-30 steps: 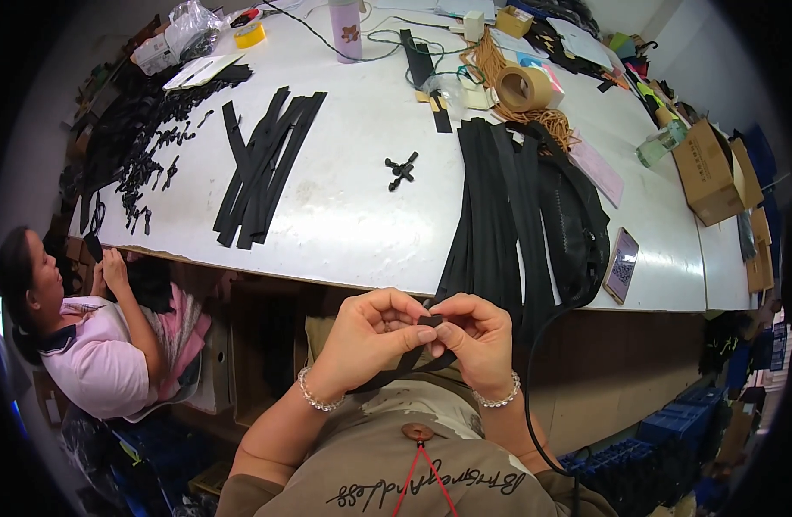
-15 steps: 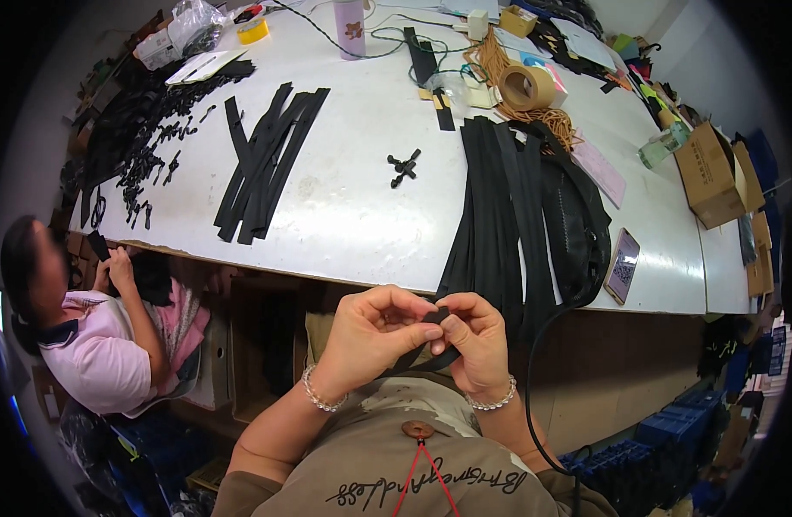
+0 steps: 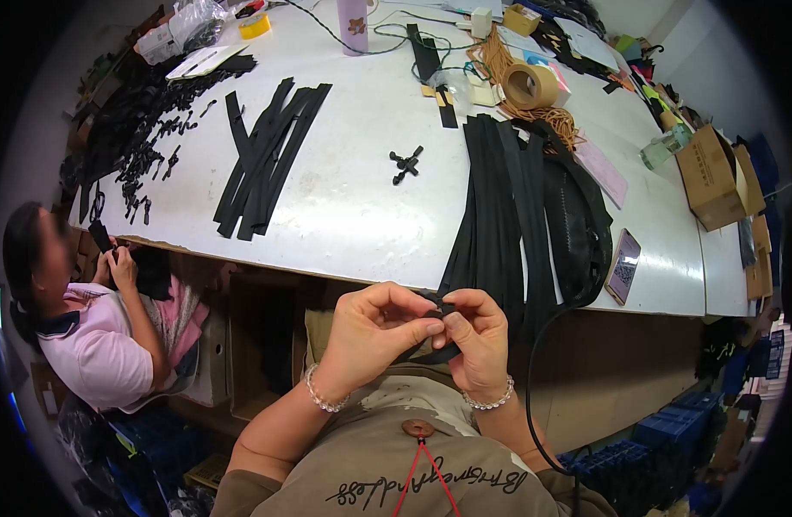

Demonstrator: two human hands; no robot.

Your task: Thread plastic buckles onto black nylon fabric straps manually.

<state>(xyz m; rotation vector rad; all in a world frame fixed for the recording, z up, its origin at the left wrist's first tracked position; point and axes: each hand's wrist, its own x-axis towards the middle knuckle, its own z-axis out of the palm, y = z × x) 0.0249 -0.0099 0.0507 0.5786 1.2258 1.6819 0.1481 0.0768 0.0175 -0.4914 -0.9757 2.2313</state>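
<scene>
At far left, a co-worker (image 3: 103, 349) sits at the edge of the white table (image 3: 353, 233), hands on a black piece. Small black pulls (image 3: 150, 151) lie scattered beyond, followed by a loose, crossed pile of black strips (image 3: 271, 164) and, farther right, a small cluster of black pieces (image 3: 405, 165).

At centre, in front of the table's near edge, the left hand (image 3: 374, 326) is nearly closed, thumb and forefinger pinching the end of a black strip (image 3: 442, 354) (its very tip is hidden by the fingers). The right hand (image 3: 475, 334) meets it, likewise pinched on the strip, its thumb nearly touching the other. The strip lies between the fingertips, its slack hanging below the hands.

Good handling here would probably mean gripping close to the end, one hand bracing while the other makes small adjustments; the tape should lie flat and untwisted, its two edges even, and the slack should hang free.

Just beyond the right hand, a bundle of black strips (image 3: 502, 207) overhangs the table edge; beside it lie a black bag (image 3: 577, 215) and a phone (image 3: 623, 267).
</scene>
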